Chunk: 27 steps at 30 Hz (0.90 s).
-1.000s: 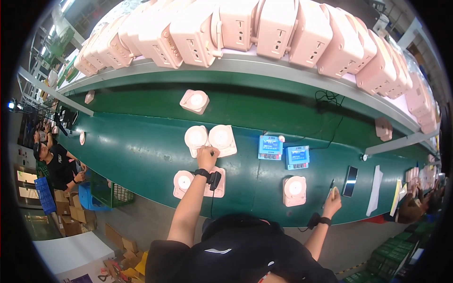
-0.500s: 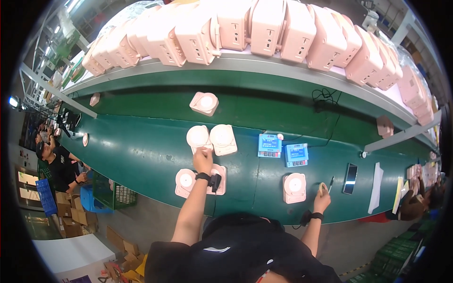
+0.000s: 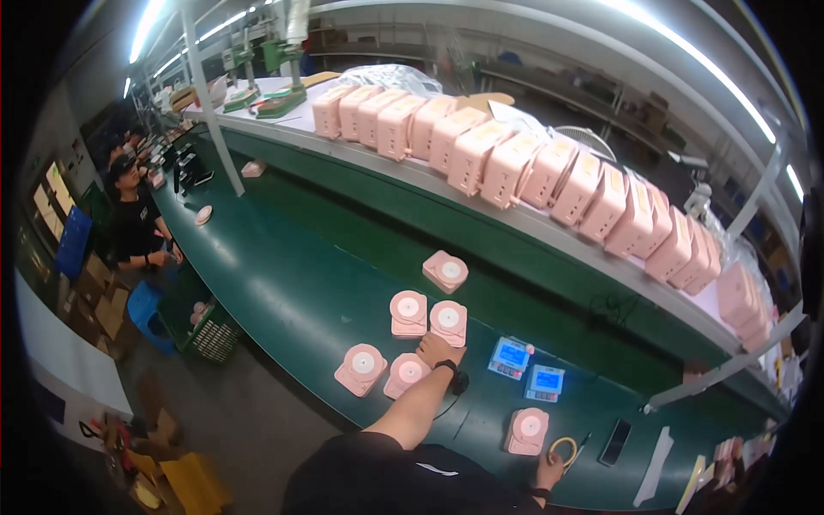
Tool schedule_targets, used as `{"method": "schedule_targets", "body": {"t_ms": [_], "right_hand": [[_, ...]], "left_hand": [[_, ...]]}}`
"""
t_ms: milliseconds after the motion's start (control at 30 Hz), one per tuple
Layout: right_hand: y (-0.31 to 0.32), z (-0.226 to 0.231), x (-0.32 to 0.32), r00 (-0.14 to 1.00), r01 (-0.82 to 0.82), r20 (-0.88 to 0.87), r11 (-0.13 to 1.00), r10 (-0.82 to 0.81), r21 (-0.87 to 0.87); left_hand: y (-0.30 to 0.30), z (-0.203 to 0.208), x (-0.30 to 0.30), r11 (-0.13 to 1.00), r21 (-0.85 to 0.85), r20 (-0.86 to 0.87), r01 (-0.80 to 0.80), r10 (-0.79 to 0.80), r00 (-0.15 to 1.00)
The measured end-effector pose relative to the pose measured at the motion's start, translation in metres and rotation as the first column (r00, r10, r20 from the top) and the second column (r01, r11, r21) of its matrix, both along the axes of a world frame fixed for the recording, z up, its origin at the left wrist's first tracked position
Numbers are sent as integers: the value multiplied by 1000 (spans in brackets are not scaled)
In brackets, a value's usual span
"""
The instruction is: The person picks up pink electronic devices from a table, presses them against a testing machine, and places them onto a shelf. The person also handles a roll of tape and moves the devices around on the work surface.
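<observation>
your left grip (image 3: 439, 350): at near edge of pink rounded plastic unit (image 3: 448, 318), green surface (image 3: 292, 287); finger closure hidden, cannot tell. your right grip (image 3: 549, 471): pinching thin yellow ring (image 3: 573, 450). keep unit level, handled by edges.

Bench (image 3: 283, 266) open leftward; pink unit (image 3: 526, 431) in way beside right hand (image 3: 549, 471).

The left hand (image 3: 439, 348) hides its own fingertips and the near edge of the pink device (image 3: 448, 318) beyond it — whether its grip closes on anything cannot be told. The forearm behind the right hand (image 3: 549, 471) is lost at the lower edge. Lettering on the blue meters (image 3: 512, 354) is too small to read; the cables (image 3: 614, 311) are dim and blurred — and the pink pieces (image 3: 728, 451) at far right smear toward the dark rim.
</observation>
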State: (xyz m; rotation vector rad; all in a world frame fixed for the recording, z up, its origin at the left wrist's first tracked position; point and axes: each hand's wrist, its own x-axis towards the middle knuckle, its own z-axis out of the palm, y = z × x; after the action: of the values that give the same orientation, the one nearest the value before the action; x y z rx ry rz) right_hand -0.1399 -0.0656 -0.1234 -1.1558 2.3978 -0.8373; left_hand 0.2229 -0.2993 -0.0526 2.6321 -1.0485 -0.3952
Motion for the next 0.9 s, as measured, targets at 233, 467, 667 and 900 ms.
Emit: {"method": "schedule_targets", "body": {"t_ms": [233,467,667,900], "right_hand": [[32,-13,-26,999,-34,25,999,33,21],[25,-24,-28,984,-105,148,994,98,41],[24,34,0,977,-180,133,977,164,117],[47,32,2,982,-164,120,968,143,188]], "left_hand": [[9,40,9,990,-141,-103,27,-42,994],[18,7,27,908,-411,-28,76,-96,995],[14,-1,36,955,-234,-28,184,-196,980],[14,-12,14,988,-153,17,8,-6,1000]]}}
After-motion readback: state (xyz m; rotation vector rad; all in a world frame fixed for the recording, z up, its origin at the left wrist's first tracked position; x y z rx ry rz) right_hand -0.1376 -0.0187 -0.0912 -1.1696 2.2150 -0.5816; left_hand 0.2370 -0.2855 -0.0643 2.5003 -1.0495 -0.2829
